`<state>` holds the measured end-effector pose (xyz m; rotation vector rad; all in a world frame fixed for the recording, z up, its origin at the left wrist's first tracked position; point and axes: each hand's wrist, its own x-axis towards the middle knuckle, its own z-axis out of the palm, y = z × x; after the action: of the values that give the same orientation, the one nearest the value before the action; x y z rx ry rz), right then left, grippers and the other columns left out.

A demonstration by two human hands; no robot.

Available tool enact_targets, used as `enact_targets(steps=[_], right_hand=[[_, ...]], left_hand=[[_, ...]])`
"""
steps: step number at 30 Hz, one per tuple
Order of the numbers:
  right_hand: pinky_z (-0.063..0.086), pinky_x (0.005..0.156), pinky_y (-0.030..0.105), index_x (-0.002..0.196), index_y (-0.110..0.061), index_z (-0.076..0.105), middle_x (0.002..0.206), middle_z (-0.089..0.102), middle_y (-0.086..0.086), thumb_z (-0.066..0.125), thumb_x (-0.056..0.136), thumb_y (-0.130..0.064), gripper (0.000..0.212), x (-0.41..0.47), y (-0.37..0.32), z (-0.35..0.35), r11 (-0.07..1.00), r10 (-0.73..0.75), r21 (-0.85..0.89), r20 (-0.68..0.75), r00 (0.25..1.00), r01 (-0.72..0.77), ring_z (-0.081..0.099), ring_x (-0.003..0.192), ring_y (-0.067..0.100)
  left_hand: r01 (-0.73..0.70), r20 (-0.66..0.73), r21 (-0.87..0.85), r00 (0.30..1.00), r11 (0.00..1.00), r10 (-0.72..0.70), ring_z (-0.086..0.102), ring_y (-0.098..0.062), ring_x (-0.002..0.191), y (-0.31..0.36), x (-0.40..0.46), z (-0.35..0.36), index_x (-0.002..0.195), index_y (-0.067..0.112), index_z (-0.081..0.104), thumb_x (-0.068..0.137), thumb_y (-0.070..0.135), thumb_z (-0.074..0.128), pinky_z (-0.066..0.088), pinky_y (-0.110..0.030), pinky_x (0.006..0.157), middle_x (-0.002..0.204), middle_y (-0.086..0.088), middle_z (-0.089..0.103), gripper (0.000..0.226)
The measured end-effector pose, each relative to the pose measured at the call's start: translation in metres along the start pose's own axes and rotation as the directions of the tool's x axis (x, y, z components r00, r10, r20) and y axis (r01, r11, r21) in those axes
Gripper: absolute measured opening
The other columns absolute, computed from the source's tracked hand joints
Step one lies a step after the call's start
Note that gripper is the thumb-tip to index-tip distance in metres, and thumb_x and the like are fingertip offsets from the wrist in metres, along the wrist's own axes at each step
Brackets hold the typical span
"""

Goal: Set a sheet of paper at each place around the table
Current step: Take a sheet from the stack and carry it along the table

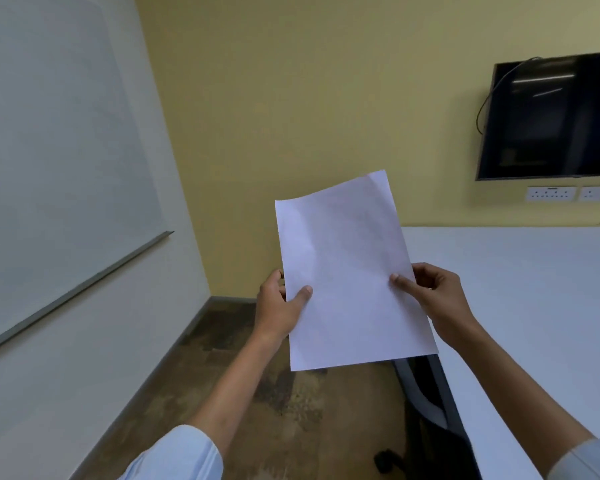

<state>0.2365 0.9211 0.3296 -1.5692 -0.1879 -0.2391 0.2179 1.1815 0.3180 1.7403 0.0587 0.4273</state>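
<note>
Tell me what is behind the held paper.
Behind the paper lie the yellow wall, brown floor and the white table's corner; the fingers behind it are mostly covered.

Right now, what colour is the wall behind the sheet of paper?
The wall is a plain mustard yellow, seen best in the head view.
</note>
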Motion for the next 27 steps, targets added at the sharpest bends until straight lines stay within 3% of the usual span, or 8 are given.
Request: enact_targets(steps=[6, 11, 14, 18, 20, 23, 27], right_hand=[[0.058, 0.064, 0.020, 0.107, -0.016, 0.074, 0.099, 0.077, -0.006, 0.077, 0.083, -0.024, 0.026, 0.145, 0.035, 0.022, 0.988, -0.006, -0.153, 0.044, 0.999, 0.013, 0.074, 0.081, 0.009], [0.055, 0.064, 0.018, 0.107, -0.019, 0.072, 0.103, 0.073, -0.009, 0.078, 0.082, -0.028, 0.027, 0.251, 0.068, 0.016, 0.964, 0.040, -0.260, -0.045, 0.998, -0.051, 0.072, 0.082, 0.003], [0.057, 0.075, 0.029, 0.115, -0.018, 0.069, 0.111, 0.072, -0.005, 0.077, 0.082, -0.030, 0.036, 0.312, 0.093, 0.004, 0.947, 0.051, -0.308, -0.117, 0.992, -0.085, 0.070, 0.095, 0.012], [0.056, 0.093, 0.043, 0.124, -0.018, 0.065, 0.120, 0.070, -0.003, 0.076, 0.083, -0.028, 0.044, 0.393, 0.132, -0.017, 0.934, 0.037, -0.336, -0.246, 0.969, -0.121, 0.067, 0.107, 0.020], [0.055, 0.094, 0.044, 0.124, -0.019, 0.065, 0.120, 0.069, -0.003, 0.076, 0.082, -0.028, 0.045, 0.437, 0.150, -0.029, 0.930, 0.027, -0.342, -0.305, 0.952, -0.136, 0.066, 0.107, 0.020], [0.057, 0.090, 0.045, 0.121, -0.020, 0.064, 0.114, 0.071, -0.002, 0.079, 0.078, -0.029, 0.046, 0.502, 0.169, -0.051, 0.932, 0.031, -0.314, -0.426, 0.904, -0.180, 0.068, 0.103, 0.020], [0.061, 0.078, 0.043, 0.119, -0.020, 0.060, 0.104, 0.072, 0.007, 0.078, 0.081, -0.024, 0.043, 0.576, 0.183, -0.085, 0.932, 0.044, -0.272, -0.570, 0.821, -0.239, 0.071, 0.091, 0.024]], left_hand=[[-0.016, 0.095, 0.017, 0.995, 1.000, 0.015, 0.070, -0.016, 0.097, -0.035, 0.163, 0.043, 0.102, 0.028, 0.060, 0.085, 0.019, 0.072, 0.059, -0.045, 0.087, 0.107, 0.005, 0.071, 0.023], [-0.013, 0.181, 0.020, 0.983, 1.000, 0.010, 0.071, -0.019, 0.095, -0.049, 0.295, 0.095, 0.104, 0.022, 0.062, 0.088, 0.022, 0.068, 0.059, -0.047, 0.085, 0.107, 0.001, 0.073, 0.017], [-0.015, 0.235, 0.003, 0.972, 1.000, 0.014, 0.072, -0.020, 0.090, -0.060, 0.365, 0.134, 0.099, 0.019, 0.062, 0.094, 0.022, 0.058, 0.060, -0.043, 0.081, 0.101, -0.002, 0.074, 0.007], [-0.043, 0.286, -0.019, 0.957, 0.999, 0.047, 0.056, -0.016, 0.072, -0.090, 0.466, 0.201, 0.093, 0.003, 0.057, 0.086, 0.034, 0.049, 0.045, -0.035, 0.069, 0.082, -0.009, 0.065, 0.033], [-0.066, 0.313, -0.041, 0.947, 0.997, 0.075, 0.048, -0.015, 0.068, -0.100, 0.515, 0.239, 0.090, 0.000, 0.056, 0.088, 0.028, 0.049, 0.039, -0.032, 0.065, 0.077, -0.006, 0.057, 0.030], [-0.091, 0.345, -0.064, 0.932, 0.994, 0.108, 0.052, -0.016, 0.065, -0.100, 0.586, 0.299, 0.095, 0.015, 0.057, 0.093, 0.016, 0.052, 0.043, -0.029, 0.064, 0.080, 0.000, 0.061, 0.005], [-0.209, 0.395, -0.075, 0.892, 0.975, 0.222, 0.054, -0.022, 0.075, -0.090, 0.677, 0.387, 0.100, 0.026, 0.040, 0.091, 0.012, 0.055, 0.043, -0.030, 0.065, 0.082, -0.003, 0.059, 0.022]])
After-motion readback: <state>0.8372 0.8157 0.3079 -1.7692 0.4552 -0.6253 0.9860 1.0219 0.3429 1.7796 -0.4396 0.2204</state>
